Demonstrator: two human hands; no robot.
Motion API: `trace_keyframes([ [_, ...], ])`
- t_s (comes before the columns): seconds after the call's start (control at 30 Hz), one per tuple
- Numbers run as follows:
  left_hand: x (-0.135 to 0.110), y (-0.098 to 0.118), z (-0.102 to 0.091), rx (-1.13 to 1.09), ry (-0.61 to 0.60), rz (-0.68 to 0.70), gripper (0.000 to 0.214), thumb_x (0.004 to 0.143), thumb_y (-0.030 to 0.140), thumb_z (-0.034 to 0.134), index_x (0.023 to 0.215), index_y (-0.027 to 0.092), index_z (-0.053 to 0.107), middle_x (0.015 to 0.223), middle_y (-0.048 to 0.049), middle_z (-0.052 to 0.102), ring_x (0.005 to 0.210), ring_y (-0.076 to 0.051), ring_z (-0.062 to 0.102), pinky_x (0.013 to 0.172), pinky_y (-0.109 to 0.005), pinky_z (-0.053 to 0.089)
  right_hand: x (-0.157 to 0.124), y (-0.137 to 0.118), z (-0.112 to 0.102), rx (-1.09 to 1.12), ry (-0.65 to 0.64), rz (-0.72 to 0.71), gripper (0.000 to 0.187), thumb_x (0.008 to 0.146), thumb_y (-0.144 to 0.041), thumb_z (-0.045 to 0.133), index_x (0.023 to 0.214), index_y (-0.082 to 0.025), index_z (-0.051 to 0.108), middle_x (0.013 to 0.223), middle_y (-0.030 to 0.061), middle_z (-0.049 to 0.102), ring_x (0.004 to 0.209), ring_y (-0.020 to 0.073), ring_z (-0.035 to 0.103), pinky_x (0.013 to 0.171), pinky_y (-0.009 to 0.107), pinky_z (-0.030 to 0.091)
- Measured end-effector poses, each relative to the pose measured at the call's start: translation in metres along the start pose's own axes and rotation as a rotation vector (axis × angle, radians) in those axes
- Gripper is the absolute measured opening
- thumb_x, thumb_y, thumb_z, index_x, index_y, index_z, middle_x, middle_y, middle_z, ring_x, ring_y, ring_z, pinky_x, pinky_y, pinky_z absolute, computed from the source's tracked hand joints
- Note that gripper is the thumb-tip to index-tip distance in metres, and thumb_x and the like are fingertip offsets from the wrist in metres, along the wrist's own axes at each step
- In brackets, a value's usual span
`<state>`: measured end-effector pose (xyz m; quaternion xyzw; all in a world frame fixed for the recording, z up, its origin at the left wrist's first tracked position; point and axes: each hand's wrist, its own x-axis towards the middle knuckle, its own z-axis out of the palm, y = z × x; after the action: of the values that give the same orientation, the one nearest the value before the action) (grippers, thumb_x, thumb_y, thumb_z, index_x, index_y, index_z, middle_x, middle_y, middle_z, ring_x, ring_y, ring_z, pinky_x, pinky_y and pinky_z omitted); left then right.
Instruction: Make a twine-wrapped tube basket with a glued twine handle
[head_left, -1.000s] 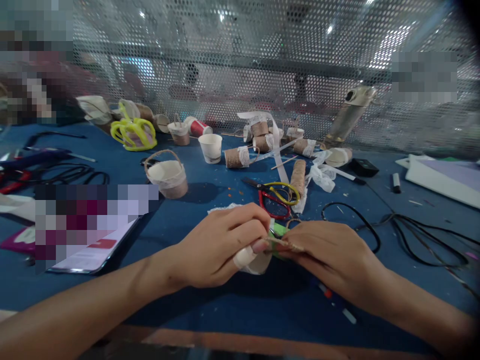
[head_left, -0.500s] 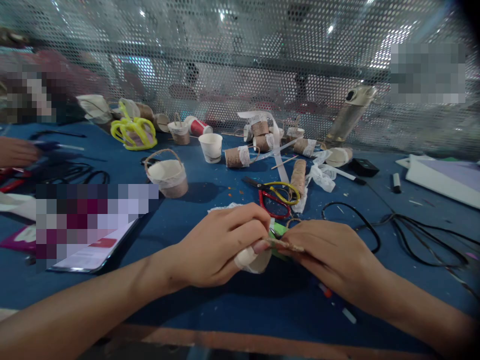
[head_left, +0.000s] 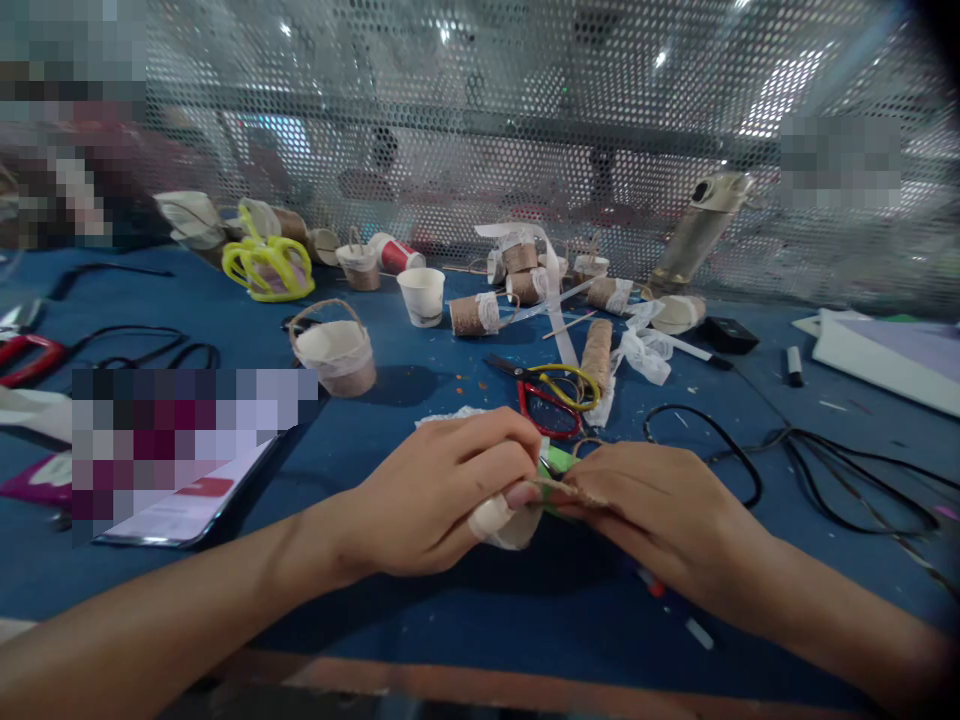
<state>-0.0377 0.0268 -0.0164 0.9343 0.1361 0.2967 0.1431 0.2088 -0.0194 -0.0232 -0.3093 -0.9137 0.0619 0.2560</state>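
My left hand [head_left: 450, 490] is closed around a small white paper cup [head_left: 513, 532], which is tilted and partly hidden by the fingers. A length of brown twine [head_left: 566, 490] runs from the cup to my right hand [head_left: 667, 510], whose fingers are pinched on it. Behind the twine, between both hands, a green object [head_left: 559, 460] shows in part; its kind is unclear. Beneath my right wrist lies a dark blue stick-like thing with an orange spot and a pale tip [head_left: 700, 633]. Scissors [head_left: 555, 390] with red and yellow handles lie just beyond my fingers.
A twine-handled cup basket [head_left: 337, 358] and a phone [head_left: 202, 480] are on the left. Farther back stand a plain paper cup [head_left: 422, 297], twine-wrapped cups [head_left: 474, 314] and a yellow crown-like piece [head_left: 268, 268]. A twine roll [head_left: 597, 355] lies beyond the hands, a black cable [head_left: 825, 500] right.
Another person's hand and the blue tool it held have gone from the left side, leaving red-handled scissors in plain sight there. My own hands have barely moved.
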Motion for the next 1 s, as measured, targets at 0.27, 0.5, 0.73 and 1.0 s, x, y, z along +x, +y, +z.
trace_keyframes([
  [0.27, -0.001, 0.002, 0.0, -0.107, 0.004, -0.075, 0.029, 0.107, 0.027, 0.031, 0.094, 0.017, 0.055, 0.107, -0.009, 0.061, 0.089, -0.016, 0.06, 0.081, -0.028, 0.049, 0.001, -0.003, -0.001, 0.105, -0.022, 0.109, 0.016, 0.1, -0.016, 0.048, 0.097, -0.021, 0.063, 0.086, 0.0017, 0.071, 0.076, 0.0156, 0.063, 0.071, 0.027, 0.047],
  [0.5, 0.001, 0.006, -0.001, -0.188, 0.042, -0.118, 0.035, 0.108, 0.032, 0.03, 0.092, 0.016, 0.057, 0.104, -0.0107, 0.061, 0.092, -0.018, 0.06, 0.084, -0.029, 0.05, 0.002, -0.006, -0.002, 0.164, -0.002, 0.173, 0.014, 0.096, -0.013, 0.054, 0.101, -0.022, 0.064, 0.089, 0.0008, 0.073, 0.078, 0.0143, 0.066, 0.073, 0.024, 0.049],
  [0.73, 0.0, 0.005, 0.002, -0.235, 0.105, -0.152, 0.033, 0.108, 0.031, 0.031, 0.098, 0.015, 0.058, 0.102, -0.0107, 0.062, 0.093, -0.019, 0.059, 0.084, -0.032, 0.051, 0.001, -0.008, -0.003, 0.197, 0.06, 0.202, 0.014, 0.095, -0.018, 0.061, 0.108, -0.024, 0.063, 0.1, 0.0014, 0.075, 0.088, 0.0151, 0.07, 0.078, 0.024, 0.053],
  [1.0, 0.0, 0.006, 0.004, -0.332, 0.129, -0.203, 0.033, 0.108, 0.037, 0.033, 0.095, 0.017, 0.056, 0.103, -0.0089, 0.063, 0.096, -0.019, 0.06, 0.086, -0.031, 0.05, 0.003, -0.012, -0.004, 0.234, 0.094, 0.269, 0.008, 0.095, -0.021, 0.062, 0.103, -0.024, 0.064, 0.095, 0.0006, 0.076, 0.084, 0.0146, 0.073, 0.074, 0.022, 0.056],
])
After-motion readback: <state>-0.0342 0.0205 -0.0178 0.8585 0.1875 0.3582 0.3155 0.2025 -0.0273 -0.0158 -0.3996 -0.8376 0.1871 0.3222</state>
